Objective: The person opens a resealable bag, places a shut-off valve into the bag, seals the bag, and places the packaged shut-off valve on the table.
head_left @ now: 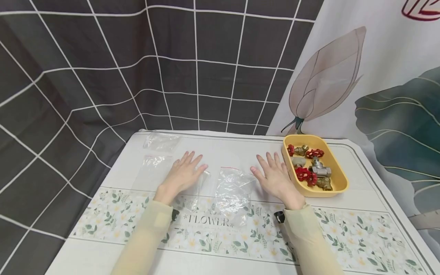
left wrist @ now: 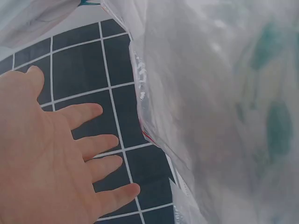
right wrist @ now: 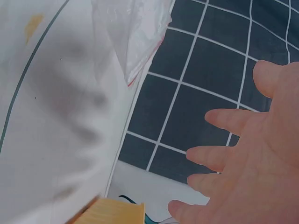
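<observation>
My left hand (head_left: 182,176) is held palm down above clear plastic zip bags, its fingers straight and spread. One bag (head_left: 151,173) lies to its left and another (head_left: 195,194) partly under it. A crumpled bag (head_left: 233,191) with a red seal line lies between the two hands. My right hand (head_left: 275,179) is spread out beside a yellow tray (head_left: 338,183), holding nothing. In the tray are brass valves (head_left: 324,184) with red handwheels (head_left: 302,174) and a silver valve (head_left: 320,169). Both wrist views show the palm (left wrist: 42,158) and the other palm (right wrist: 261,163) bare, raised off the table.
A further clear bag (head_left: 161,141) lies at the table's back left. The white table (head_left: 213,263) has a printed flower band across it. A dark grid curtain (head_left: 220,76) hangs behind and to the left, a leaf-patterned white one (head_left: 395,114) on the right.
</observation>
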Action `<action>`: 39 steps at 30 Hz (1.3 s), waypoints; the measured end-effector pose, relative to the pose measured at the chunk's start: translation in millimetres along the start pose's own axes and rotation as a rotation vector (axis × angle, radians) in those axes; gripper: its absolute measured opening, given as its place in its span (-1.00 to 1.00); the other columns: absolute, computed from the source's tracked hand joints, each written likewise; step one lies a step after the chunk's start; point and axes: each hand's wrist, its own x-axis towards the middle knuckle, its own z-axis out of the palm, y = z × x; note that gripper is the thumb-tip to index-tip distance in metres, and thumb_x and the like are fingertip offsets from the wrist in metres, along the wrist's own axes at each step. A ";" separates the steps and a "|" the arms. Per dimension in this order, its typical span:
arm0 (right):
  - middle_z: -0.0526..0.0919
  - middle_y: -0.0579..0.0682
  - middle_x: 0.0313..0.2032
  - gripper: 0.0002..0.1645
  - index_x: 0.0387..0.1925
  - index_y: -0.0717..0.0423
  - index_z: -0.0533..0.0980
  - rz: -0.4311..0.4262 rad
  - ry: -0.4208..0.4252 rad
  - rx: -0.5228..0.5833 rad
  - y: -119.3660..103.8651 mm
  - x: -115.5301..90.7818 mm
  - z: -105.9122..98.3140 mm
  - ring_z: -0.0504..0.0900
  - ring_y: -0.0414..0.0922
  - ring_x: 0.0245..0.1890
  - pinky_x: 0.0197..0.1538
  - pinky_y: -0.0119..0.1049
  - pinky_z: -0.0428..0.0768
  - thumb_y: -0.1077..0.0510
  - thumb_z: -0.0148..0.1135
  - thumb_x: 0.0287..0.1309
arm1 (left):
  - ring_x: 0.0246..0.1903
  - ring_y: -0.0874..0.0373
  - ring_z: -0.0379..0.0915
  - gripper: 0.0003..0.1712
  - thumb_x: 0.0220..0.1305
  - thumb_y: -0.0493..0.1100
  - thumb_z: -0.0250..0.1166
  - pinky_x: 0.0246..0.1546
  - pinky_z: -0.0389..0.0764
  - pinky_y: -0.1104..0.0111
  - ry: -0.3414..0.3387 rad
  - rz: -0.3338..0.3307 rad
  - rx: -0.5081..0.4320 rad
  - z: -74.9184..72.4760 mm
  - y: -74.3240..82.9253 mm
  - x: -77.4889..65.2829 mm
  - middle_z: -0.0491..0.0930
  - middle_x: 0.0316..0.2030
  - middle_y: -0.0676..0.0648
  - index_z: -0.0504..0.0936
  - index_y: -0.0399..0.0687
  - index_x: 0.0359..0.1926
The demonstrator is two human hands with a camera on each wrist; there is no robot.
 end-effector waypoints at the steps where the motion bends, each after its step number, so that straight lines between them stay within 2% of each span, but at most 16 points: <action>1: -0.12 0.35 0.47 -0.11 0.49 0.12 0.08 -0.002 -0.001 0.005 -0.4 0.2 0.6 -0.35 0.30 0.46 0.37 0.34 -0.25 -0.39 -0.35 0.43 | 0.49 -0.13 -0.31 -0.09 0.38 0.48 -0.47 0.41 -0.13 -0.13 -0.001 -0.004 -0.006 0.5 -1.5 -0.1 -0.09 0.51 -0.21 0.11 0.07 0.51; 6: -0.10 0.34 0.47 -0.12 0.48 0.13 0.12 -0.009 -0.008 0.025 -3.2 1.6 4.3 -0.33 0.29 0.47 0.38 0.33 -0.22 -0.38 -0.35 0.44 | 0.48 -0.17 -0.25 -0.14 0.44 0.41 -0.44 0.39 -0.09 -0.16 -0.007 -0.027 -0.058 0.8 -7.6 -1.6 -0.08 0.50 -0.22 0.09 0.04 0.52; 12: -0.07 0.36 0.46 -0.16 0.46 0.17 0.15 -0.027 -0.006 0.048 -9.2 3.4 7.7 -0.29 0.31 0.46 0.37 0.35 -0.19 -0.34 -0.30 0.45 | 0.46 -0.17 -0.16 -0.05 0.38 0.47 -0.55 0.37 -0.02 -0.15 -0.019 -0.067 -0.107 1.5 -15.0 -2.8 -0.05 0.50 -0.21 0.06 0.00 0.52; 17: -0.05 0.36 0.46 -0.17 0.45 0.17 0.17 -0.033 -0.008 0.068 -14.4 5.0 10.5 -0.27 0.31 0.46 0.37 0.35 -0.16 -0.32 -0.28 0.46 | 0.45 -0.21 -0.12 -0.06 0.41 0.45 -0.46 0.39 -0.02 -0.12 -0.005 -0.092 -0.159 2.9 -21.1 -4.9 -0.02 0.48 -0.27 0.06 -0.10 0.51; 23: -0.02 0.35 0.46 -0.20 0.44 0.16 0.19 -0.042 -0.012 0.091 -19.9 8.3 15.1 -0.25 0.30 0.47 0.37 0.35 -0.12 -0.30 -0.25 0.46 | 0.40 -0.29 -0.01 0.07 0.34 0.52 -0.44 0.38 0.02 -0.11 0.003 -0.105 -0.181 2.9 -25.5 -8.9 0.06 0.44 -0.36 0.05 -0.23 0.49; 30: 0.03 0.35 0.44 -0.22 0.43 0.17 0.21 -0.069 -0.014 0.098 -25.6 11.3 20.6 -0.21 0.31 0.46 0.36 0.36 -0.06 -0.29 -0.25 0.47 | 0.40 -0.34 -0.07 -0.05 0.41 0.34 -0.04 0.36 0.00 -0.16 -0.013 -0.169 -0.218 3.6 -27.4 -13.6 0.03 0.42 -0.43 0.04 -0.28 0.48; 39: 0.08 0.35 0.43 -0.23 0.42 0.16 0.24 -0.084 -0.006 0.095 -32.9 12.8 25.3 -0.15 0.32 0.45 0.34 0.37 -0.01 -0.28 -0.24 0.47 | 0.38 -0.38 -0.04 0.03 0.28 0.26 0.23 0.34 0.06 -0.18 -0.048 -0.228 -0.236 4.0 -29.1 -15.6 0.04 0.40 -0.47 0.06 -0.32 0.47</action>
